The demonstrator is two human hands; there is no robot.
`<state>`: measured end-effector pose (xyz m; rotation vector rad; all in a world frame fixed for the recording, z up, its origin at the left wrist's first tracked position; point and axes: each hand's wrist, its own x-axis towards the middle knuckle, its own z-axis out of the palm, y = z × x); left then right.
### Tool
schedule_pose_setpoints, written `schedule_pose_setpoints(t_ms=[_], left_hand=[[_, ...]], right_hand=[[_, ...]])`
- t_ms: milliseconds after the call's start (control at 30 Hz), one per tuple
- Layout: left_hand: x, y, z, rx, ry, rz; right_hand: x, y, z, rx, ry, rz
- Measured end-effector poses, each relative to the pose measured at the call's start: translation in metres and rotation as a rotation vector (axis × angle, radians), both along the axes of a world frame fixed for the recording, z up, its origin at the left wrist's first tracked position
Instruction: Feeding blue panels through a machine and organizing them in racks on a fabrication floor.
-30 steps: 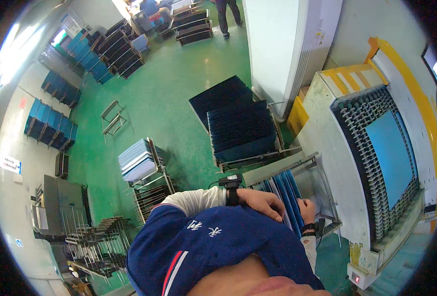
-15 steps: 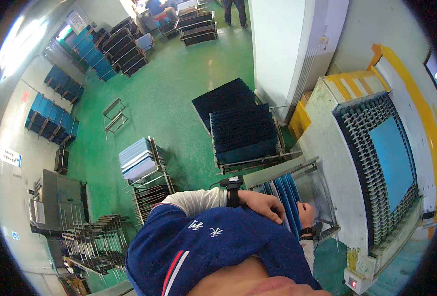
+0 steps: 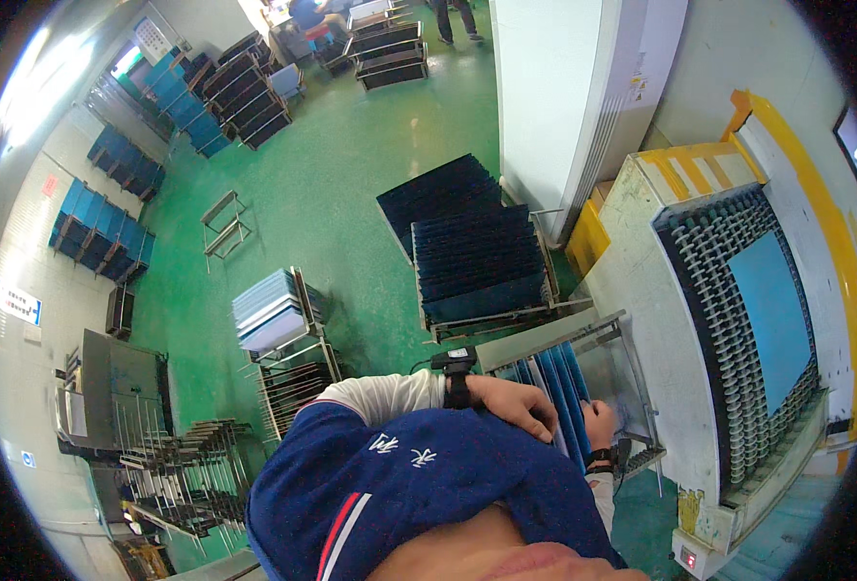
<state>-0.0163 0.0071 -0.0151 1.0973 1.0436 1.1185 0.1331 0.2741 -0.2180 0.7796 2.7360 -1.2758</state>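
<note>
My right hand [image 3: 600,423] is closed at the right edge of several blue panels [image 3: 568,387] standing upright, side by side, in a metal rack [image 3: 639,373]. Its thumb and fingers appear to pinch the rightmost panel, though the fingertips are partly hidden. My left hand [image 3: 514,403] bends in over the left part of the same panels, close to my chest. Its fingers are curled, and whatever they hold is out of sight. Among the panels stands a paler sheet [image 3: 539,374]. Dark straps with small devices sit on both wrists.
At right, a roller machine [image 3: 714,290] carries a flat light-blue panel [image 3: 772,320]. Ahead stands a rack of dark blue panels [image 3: 477,261]; left of it, a rack of pale sheets [image 3: 275,312]. A white pillar [image 3: 550,107] rises behind. Farther off are more racks [image 3: 240,92] and people.
My right hand has shifted slightly down and right along the panel edge, while the left stays put. The standing person's feet in the background have moved. The view has shifted slightly.
</note>
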Motion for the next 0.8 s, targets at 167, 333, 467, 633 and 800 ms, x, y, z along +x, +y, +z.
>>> schedule_pose_setpoints(t_ms=[167,333,467,633,800], left_hand=[[0.0,-0.001,0.002,0.0,-0.001,0.008],[0.0,-0.001,0.003,-0.004,-0.014,0.003],[0.0,-0.001,-0.001,0.043,0.01,0.018],[0.001,-0.001,0.0,0.012,-0.029,0.003],[0.001,0.0,-0.006,0.026,-0.02,0.012]], right_hand=[[-0.001,0.002,-0.003,-0.006,-0.034,0.023],[0.0,0.003,-0.008,-0.012,-0.042,0.024],[0.0,0.003,-0.006,-0.046,-0.069,0.002],[-0.001,0.002,-0.003,-0.015,-0.083,0.004],[-0.002,-0.001,0.004,-0.02,-0.094,-0.004]])
